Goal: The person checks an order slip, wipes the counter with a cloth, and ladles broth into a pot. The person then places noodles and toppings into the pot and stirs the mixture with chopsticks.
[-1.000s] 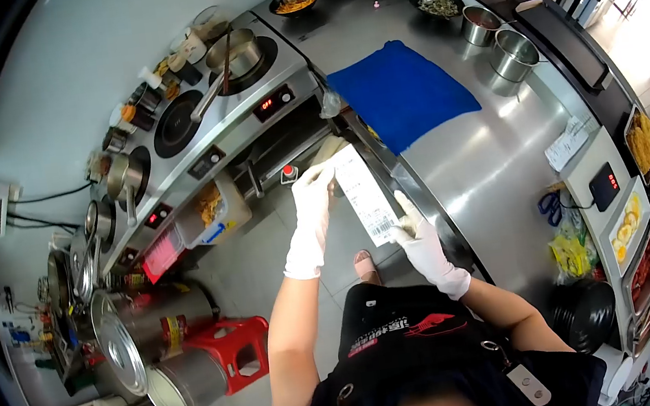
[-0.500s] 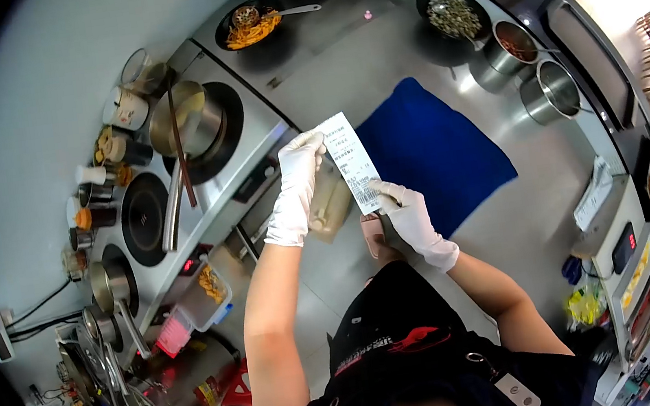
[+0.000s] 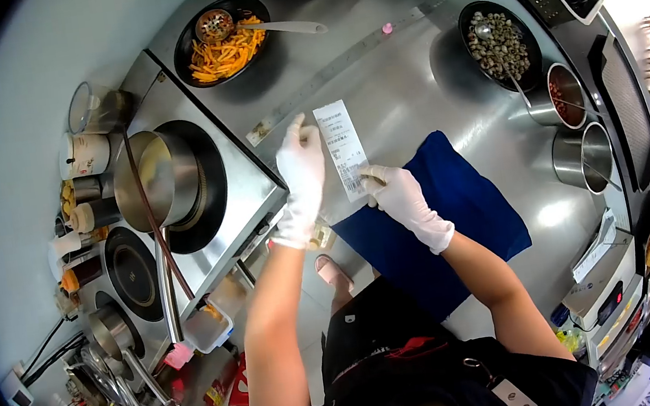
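R hand, in a white glove, pinches the receipt at its lower right edge, btwn thumb & fingers. The receipt is a long white printed slip, held up over the counter, printed side facing the camera, tilted slightly w/ its top to the left. L hand, also gloved in white, is just beside the receipt's left edge; its fingers point up, loosely bent, & can't tell if thumb & fingertips meet or if it touches the paper.

Blue cloth lies on the counter, below & right of the receipt, partly behind R hand & forearm. Upper left on the counter: black bowl w/ orange strips, a strainer spoon lying on top, handle sticking out over the rim to the right. Tiny pink item sits btwn that & a dark bowl of small greyish pieces, spoon in it. Nr that bowl, a steel pot w/ reddish contents, & just below it another steel pot, both w/ a utensil inside.

On the stove, left of L hand: a saucepan w/ long brown chopsticks across it, & a flat black pan close by. Jars etc. line the wall behind.
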Available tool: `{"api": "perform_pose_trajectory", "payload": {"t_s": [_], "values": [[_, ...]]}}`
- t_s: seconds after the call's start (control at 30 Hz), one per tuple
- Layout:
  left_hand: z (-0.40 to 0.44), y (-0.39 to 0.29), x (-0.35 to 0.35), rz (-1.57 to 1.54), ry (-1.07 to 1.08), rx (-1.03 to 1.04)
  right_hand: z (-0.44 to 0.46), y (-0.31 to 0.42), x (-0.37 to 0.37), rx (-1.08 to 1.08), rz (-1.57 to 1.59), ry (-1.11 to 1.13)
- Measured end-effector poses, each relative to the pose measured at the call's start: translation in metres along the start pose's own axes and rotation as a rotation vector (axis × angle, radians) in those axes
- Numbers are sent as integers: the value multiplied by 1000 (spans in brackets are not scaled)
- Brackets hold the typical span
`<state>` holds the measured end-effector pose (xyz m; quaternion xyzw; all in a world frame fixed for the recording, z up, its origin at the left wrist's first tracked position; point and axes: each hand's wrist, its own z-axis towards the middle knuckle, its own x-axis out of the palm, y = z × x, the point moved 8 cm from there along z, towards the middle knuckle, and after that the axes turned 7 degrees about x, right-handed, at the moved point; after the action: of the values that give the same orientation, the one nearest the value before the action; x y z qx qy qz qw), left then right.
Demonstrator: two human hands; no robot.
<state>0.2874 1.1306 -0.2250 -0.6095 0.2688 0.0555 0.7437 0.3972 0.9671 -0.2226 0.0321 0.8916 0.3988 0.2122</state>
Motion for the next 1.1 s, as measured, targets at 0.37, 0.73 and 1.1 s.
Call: {"api": "perform_pose_trajectory", "payload": {"t_s": [0.37, 0.73, 1.1], "values": [[-43, -42, 12, 350, 210, 443, 101, 84, -144, -340, -343, -634], [-43, -31, -6, 404, 159, 390, 212, 108, -156, -482, -720, -661], [-36, -28, -5, 394, 175, 320, 189, 93, -160, -487, -695, -637]]}}
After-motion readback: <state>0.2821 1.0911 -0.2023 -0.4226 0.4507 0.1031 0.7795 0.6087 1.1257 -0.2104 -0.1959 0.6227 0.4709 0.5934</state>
